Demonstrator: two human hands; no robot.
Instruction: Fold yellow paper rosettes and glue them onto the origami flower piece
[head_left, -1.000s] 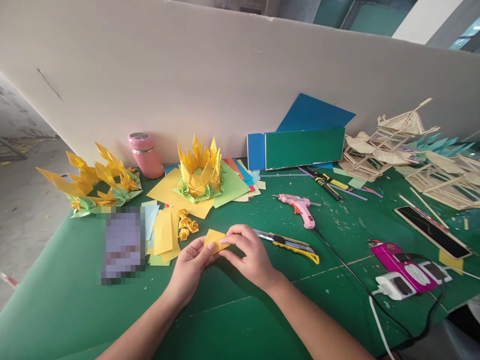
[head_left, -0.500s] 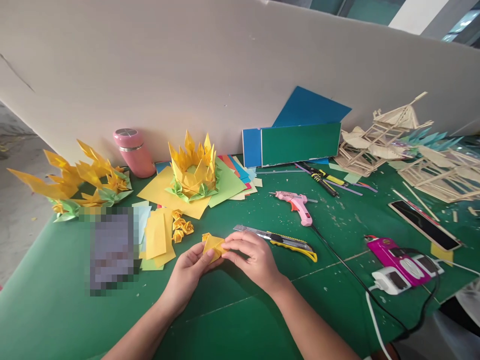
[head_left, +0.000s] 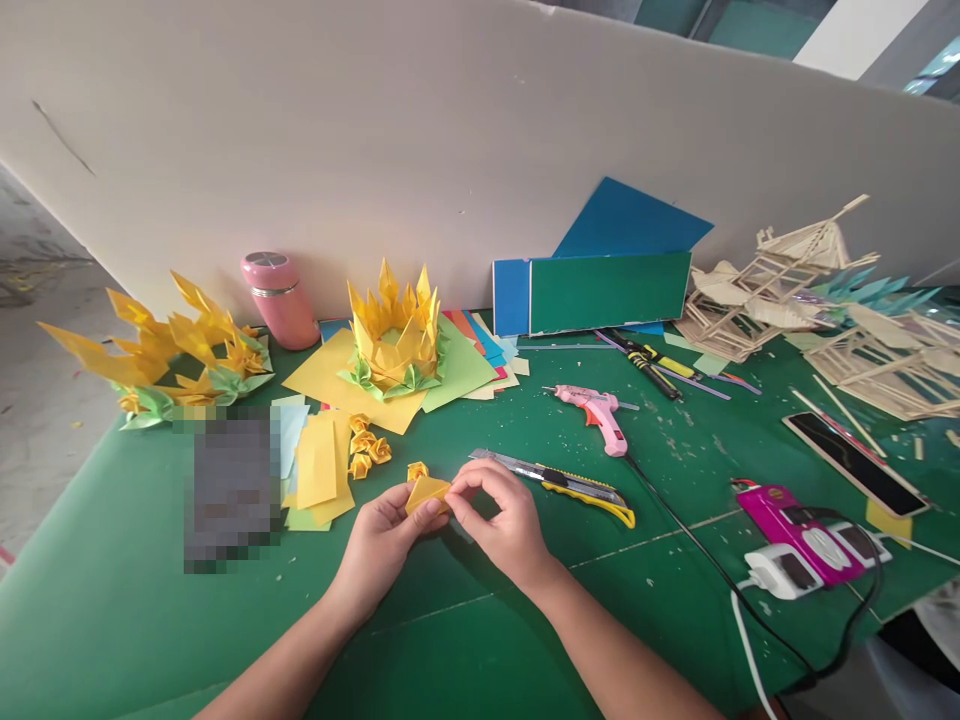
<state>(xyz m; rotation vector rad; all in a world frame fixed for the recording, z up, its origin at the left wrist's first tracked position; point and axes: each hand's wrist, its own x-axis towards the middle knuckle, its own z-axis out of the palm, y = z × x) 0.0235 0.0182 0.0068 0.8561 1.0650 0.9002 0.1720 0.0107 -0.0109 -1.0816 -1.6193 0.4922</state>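
No readable text or numbers

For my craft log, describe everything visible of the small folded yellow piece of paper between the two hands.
The small folded yellow piece of paper looks smooth and roughly triangular, its peak uppermost in view. The left hand grips its left side, thumb on the near face; the right hand pinches its right corner. It is held over the green tabletop, with a yellow paper rosette just beyond its peak. The hands hide its lower edge.
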